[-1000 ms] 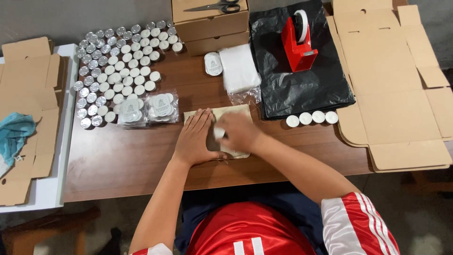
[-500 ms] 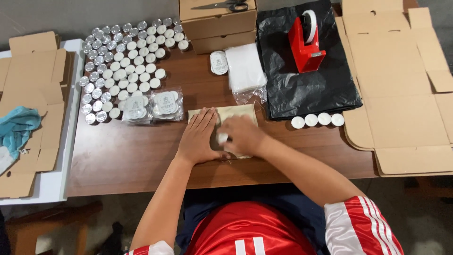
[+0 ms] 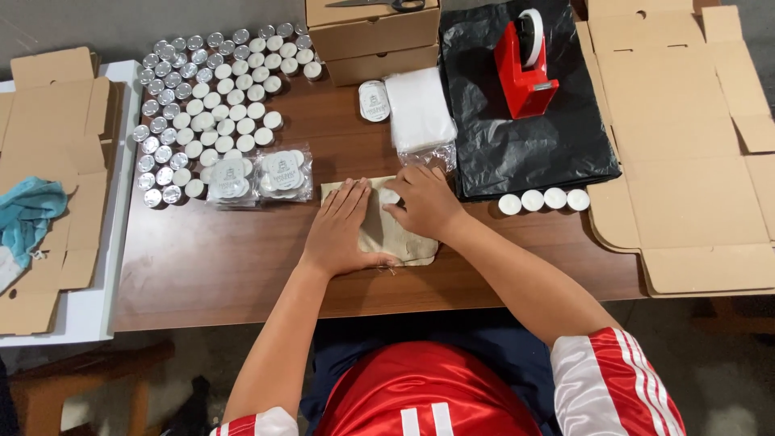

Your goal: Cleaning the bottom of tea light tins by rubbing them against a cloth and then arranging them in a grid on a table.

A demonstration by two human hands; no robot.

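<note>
Pouch — left hand flat on it, right hand pinching a candle; best pin cloth firmly — 4 candles right of it.

1. A brown wooden table with a smooth, faintly glossy top fills the middle of the view.
2. A lower white side table stands against its left edge.
3. Part of a dark wooden stool shows below the white table.
4. The grey concrete floor looks rough and stained.
5. The light is even and soft, with only faint shadows.
</note>
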